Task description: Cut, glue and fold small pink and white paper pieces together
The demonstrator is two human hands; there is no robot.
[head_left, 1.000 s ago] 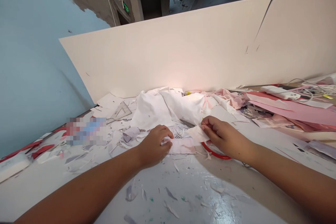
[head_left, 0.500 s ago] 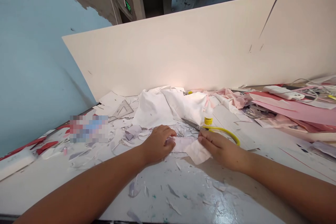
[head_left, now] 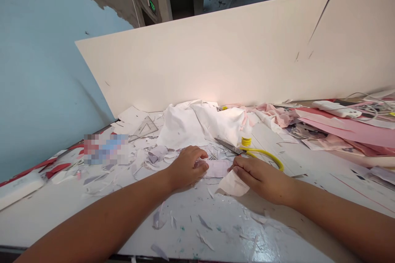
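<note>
Pale pink strip: I saw the pale pink paper strip (head_left: 217, 168) lying flat on the bench (head_left: 74, 218), between my operator's two hands. It looked light and thin, likely to crease or tear if pinched hard; I judged its free edge nearest the right hand the best place to take hold.

White piece: The soft white piece (head_left: 232, 184) sat just beside the strip, partly under the right hand. It looked limp and papery or cloth-like, too soft to hold a shape, so I judged it best held close to the fingers.

Left hand: The left hand (head_left: 187, 168) curled narrowly over the strip's left end, its fingertips touching the strip. I could not tell whether it gripped or only pressed.

Right hand: The right hand (head_left: 262, 178) was nearly closed, holding the white piece under its fingers, close to the strip.

Close by: Yellow-handled scissors (head_left: 247, 150) lay open just beyond the right hand, beside a small glue bottle (head_left: 246, 136) standing upright.

Around them: Paper scraps (head_left: 157, 154) littered the bench around a crumpled white cloth (head_left: 197, 125) and a clear set square (head_left: 145, 128), with pink card sheets (head_left: 348, 129) off to the right.
</note>
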